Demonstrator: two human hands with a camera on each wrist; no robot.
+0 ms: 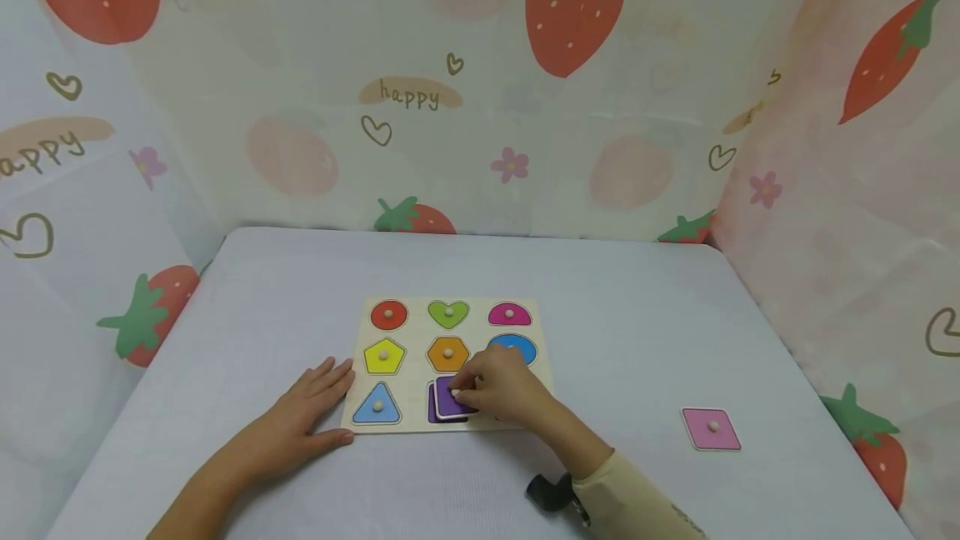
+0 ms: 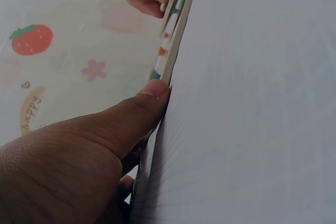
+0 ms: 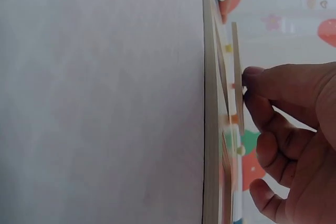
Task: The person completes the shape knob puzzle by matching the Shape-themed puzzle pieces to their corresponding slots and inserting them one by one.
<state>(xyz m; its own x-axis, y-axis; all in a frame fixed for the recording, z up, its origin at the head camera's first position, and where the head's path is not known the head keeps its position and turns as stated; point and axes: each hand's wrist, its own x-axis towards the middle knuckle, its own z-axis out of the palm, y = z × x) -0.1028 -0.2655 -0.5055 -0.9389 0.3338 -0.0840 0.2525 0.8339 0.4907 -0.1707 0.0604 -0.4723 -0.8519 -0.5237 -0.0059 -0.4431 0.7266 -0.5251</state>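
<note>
A purple square puzzle piece (image 1: 452,409) is pinched by its small knob between the thumb and fingers of my right hand (image 1: 504,387). It overlaps a purple square recess in the bottom row of the wooden peg puzzle board (image 1: 415,394), slightly offset from it. In the right wrist view the piece (image 3: 237,77) appears edge-on, with a gap between it and the board. My left hand (image 1: 315,407) lies with fingers extended at the board's left edge, its thumb (image 2: 155,88) against that edge in the left wrist view. The board's bottom right corner is hidden behind my right hand.
Set in the board are a red circle (image 1: 388,315), green heart (image 1: 448,315), magenta half circle (image 1: 510,315), yellow pentagon (image 1: 384,357), orange hexagon (image 1: 447,354), blue oval (image 1: 513,348) and blue triangle (image 1: 377,405). A pink parallelogram piece (image 1: 712,429) lies on the white table at right.
</note>
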